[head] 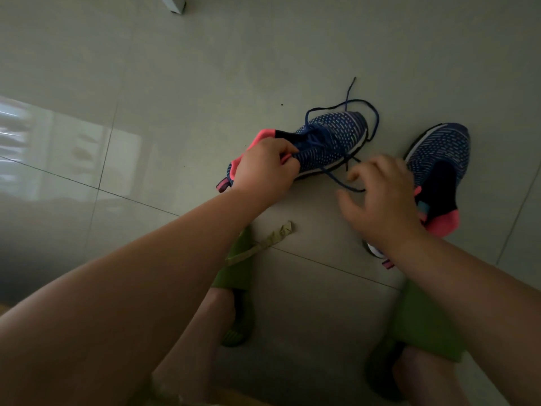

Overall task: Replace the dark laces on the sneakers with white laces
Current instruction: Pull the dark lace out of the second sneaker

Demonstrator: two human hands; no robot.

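Two blue knit sneakers with pink collars lie on the tiled floor. My left hand grips the left sneaker at its pink collar and tongue. A dark blue lace is still threaded through that shoe and loops loosely past its toe onto the floor. My right hand hovers with relaxed, spread fingers just above a trailing stretch of the lace, in front of the right sneaker, which shows no lace. I cannot tell if the fingers touch the lace. No white laces are in view.
My feet in green slippers rest on the floor below the hands. A crumpled tan strip lies between them. A white object's corner sits at the top edge. Window light reflects off the tiles at the left.
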